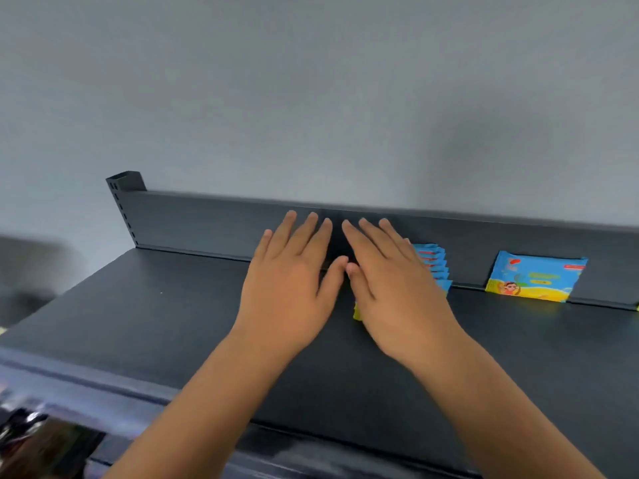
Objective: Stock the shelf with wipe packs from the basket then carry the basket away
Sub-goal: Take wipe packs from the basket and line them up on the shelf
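Observation:
Both my hands reach over the dark top shelf (145,323) with fingers straight and spread. My left hand (290,267) hovers over bare shelf and holds nothing. My right hand (390,274) lies in front of a row of several blue and yellow wipe packs (434,267) standing on edge against the back panel; whether it touches them I cannot tell. Only their right ends and a yellow corner show past my hand. One more wipe pack (534,276) leans upright against the back panel further right. The basket is out of view.
The shelf's back panel (207,223) runs along a grey wall, with a slotted upright post (122,198) at its left end. A lower shelf with blurred goods (38,444) shows at the bottom left. The shelf's front edge (86,385) is near me.

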Available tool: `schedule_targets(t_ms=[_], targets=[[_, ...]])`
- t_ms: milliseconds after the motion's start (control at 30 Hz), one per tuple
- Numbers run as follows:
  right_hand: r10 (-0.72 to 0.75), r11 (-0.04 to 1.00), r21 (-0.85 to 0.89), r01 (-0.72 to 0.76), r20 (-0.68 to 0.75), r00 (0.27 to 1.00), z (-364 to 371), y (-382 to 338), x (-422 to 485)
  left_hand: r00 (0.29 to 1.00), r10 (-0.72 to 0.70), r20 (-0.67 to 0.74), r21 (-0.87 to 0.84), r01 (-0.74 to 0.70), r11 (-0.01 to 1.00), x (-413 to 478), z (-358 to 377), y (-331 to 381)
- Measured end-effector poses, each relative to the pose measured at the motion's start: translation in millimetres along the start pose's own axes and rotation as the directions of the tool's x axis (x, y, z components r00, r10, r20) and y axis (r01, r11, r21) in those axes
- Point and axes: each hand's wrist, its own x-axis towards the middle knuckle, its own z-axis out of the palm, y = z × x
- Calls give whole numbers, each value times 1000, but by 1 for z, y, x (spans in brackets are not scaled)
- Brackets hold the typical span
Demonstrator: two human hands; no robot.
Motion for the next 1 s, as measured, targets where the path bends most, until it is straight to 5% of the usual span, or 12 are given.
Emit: schedule_targets(t_ms=[233, 500, 1000], targets=[[-45, 990, 138, 34, 80, 996, 47, -88, 17, 932, -349, -100, 107, 359, 927, -65, -32, -64], [-382, 892, 342, 296, 219, 898, 115, -208, -5, 734, -657, -172, 242, 678, 694, -184, -84, -132], [-695, 684, 516, 516, 245, 676, 212, -435, -76, 443, -833, -331, 309, 885, 348, -368, -187, -246]])
